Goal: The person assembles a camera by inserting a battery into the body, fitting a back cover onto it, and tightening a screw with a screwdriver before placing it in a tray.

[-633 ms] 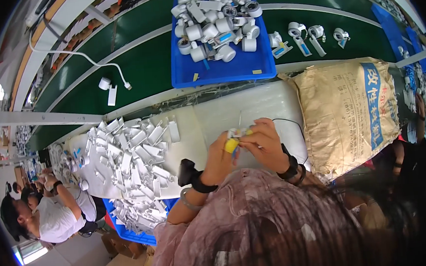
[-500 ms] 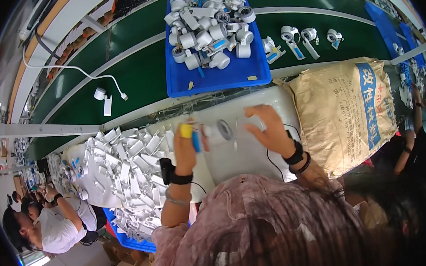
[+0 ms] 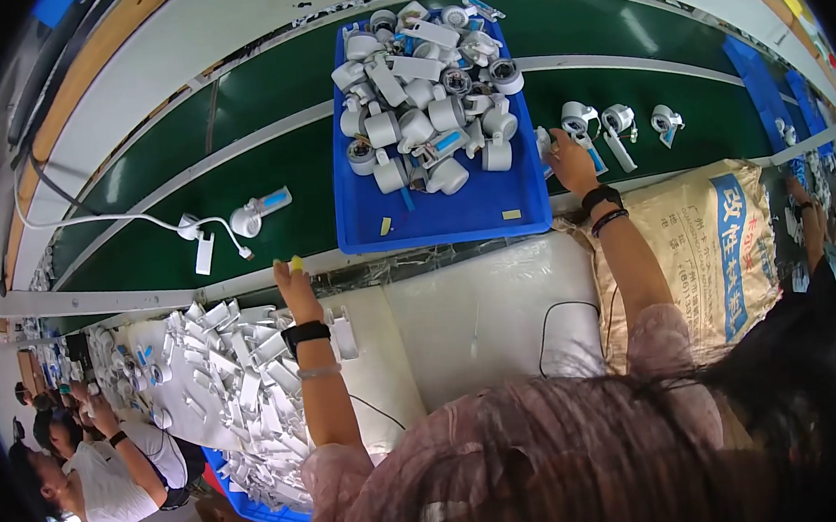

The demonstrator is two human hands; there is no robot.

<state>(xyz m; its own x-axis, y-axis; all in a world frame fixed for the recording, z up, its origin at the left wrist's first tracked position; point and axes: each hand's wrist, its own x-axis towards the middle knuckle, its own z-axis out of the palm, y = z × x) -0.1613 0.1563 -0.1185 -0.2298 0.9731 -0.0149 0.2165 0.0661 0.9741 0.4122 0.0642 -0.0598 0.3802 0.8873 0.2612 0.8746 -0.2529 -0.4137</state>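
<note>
The left hand (image 3: pixel 296 288) is raised at the near edge of the green belt (image 3: pixel 309 181), with a yellow cover (image 3: pixel 296 263) on one fingertip. Its fingertips stand apart, with nothing seen between them. Just beyond it on the belt lies a round-headed white part with a blue strip (image 3: pixel 260 212); another white part (image 3: pixel 204 254) lies to the left, near the tip of a white cable (image 3: pixel 110 218).

The right hand (image 3: pixel 573 163) reaches over the belt's near edge to a white piece (image 3: pixel 543 141) beside the blue tray (image 3: pixel 446 237). Its fingers are at that piece, partly hiding it; whether they pinch it, I cannot tell. Three round-headed parts (image 3: pixel 618 132) lie in a row to its right.

The tray holds a heap of white housings (image 3: pixel 414 127). On the pale tabletop (image 3: pixel 490 304), narrow white covers (image 3: pixel 249 363) are piled at left, and a brown paper sack (image 3: pixel 668 261) lies at right. Farther left, a co-worker in a white shirt (image 3: pixel 112 486) sits beside the tabletop
</note>
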